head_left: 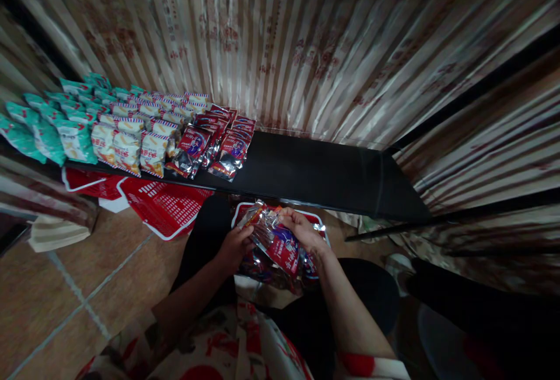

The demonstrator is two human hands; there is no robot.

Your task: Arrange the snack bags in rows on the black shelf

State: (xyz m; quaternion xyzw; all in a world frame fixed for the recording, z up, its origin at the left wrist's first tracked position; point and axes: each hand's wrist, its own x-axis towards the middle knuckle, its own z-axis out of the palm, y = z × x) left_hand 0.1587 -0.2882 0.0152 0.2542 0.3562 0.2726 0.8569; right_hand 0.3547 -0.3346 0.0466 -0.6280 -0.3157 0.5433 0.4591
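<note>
My left hand (235, 247) and my right hand (301, 229) both grip a bunch of shiny red and silver snack packets (280, 246), held over a red basket (238, 209) that rests on my lap. My right hand pinches the top edge of the bunch, my left holds its lower left side. More of the same red packets (221, 142) lie in rows on the black shelf (315, 173) just above.
On the shelf's left stand rows of white and orange packets (131, 143) and teal packets (48, 129). Empty red baskets (161, 205) lie on the tiled floor under the shelf. A striped curtain (306, 41) hangs behind. Black bars (437, 219) run at right.
</note>
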